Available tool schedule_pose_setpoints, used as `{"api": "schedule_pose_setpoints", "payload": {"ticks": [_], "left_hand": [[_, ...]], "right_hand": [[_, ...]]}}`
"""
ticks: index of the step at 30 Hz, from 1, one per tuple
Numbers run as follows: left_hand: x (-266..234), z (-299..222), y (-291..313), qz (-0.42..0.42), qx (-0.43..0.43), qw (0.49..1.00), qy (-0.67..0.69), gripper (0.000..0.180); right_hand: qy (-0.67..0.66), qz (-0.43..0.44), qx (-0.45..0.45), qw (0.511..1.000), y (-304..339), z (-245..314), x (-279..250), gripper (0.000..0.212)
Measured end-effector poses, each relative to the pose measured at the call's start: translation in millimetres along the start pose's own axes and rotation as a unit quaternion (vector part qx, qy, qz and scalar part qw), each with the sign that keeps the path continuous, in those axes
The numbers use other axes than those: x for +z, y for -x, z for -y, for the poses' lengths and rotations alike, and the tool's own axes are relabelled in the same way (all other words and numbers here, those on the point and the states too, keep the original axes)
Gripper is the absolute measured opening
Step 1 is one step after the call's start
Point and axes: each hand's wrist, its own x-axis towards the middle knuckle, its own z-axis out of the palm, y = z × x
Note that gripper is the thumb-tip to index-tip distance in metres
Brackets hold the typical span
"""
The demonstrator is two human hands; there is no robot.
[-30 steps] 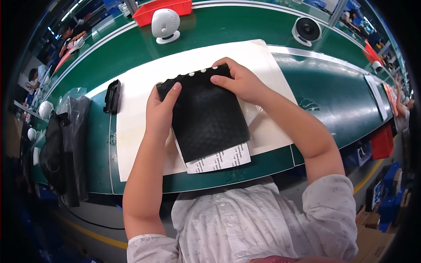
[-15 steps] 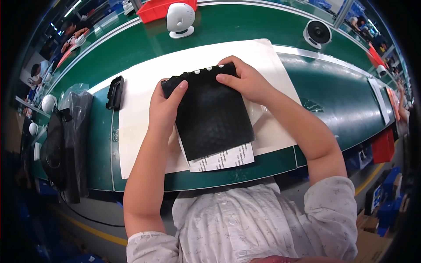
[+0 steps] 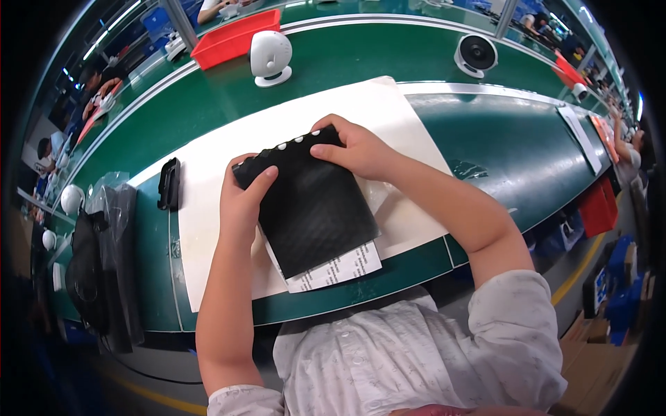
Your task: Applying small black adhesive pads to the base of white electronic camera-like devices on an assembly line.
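A black, finely textured sheet (image 3: 316,215) is held up by its far edge, where it curls over and a few white round spots show. My left hand (image 3: 244,197) grips its far left corner, thumb on top and fingers behind. At the far right corner my right hand (image 3: 354,152) pinches it the same way. Beneath the black sheet, a white sheet with rows of print (image 3: 343,269) sticks out at the near edge. Under both lies a large white board (image 3: 208,256) on the green bench.
A black plastic holder (image 3: 169,184) lies left of the board. Farther left are clear plastic wrap (image 3: 116,201) and a black bag (image 3: 84,267). Beyond the board stand a white round-headed device (image 3: 270,57), another with a black face (image 3: 476,54), and a red tray (image 3: 232,38).
The view has shifted, so the whole scene sits lower and farther left. Both hands keep the same hold on the black sheet.
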Motion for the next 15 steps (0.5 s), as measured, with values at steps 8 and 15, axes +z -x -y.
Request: {"api": "schedule_pose_setpoints", "payload": {"ticks": [8,15], "left_hand": [[-8.1,-6.5,3.1,0.009,0.042,0.999,0.032,0.028],[-57.1,-39.1,59.1,-0.095,0.2,0.973,0.058,0.037]], "right_hand": [[-0.016,0.012,-0.005,1.0,3.8,9.6,2.1,0.035],[-0.16,0.02,-0.011,0.987,-0.4,4.1,-6.4,0.046]]}}
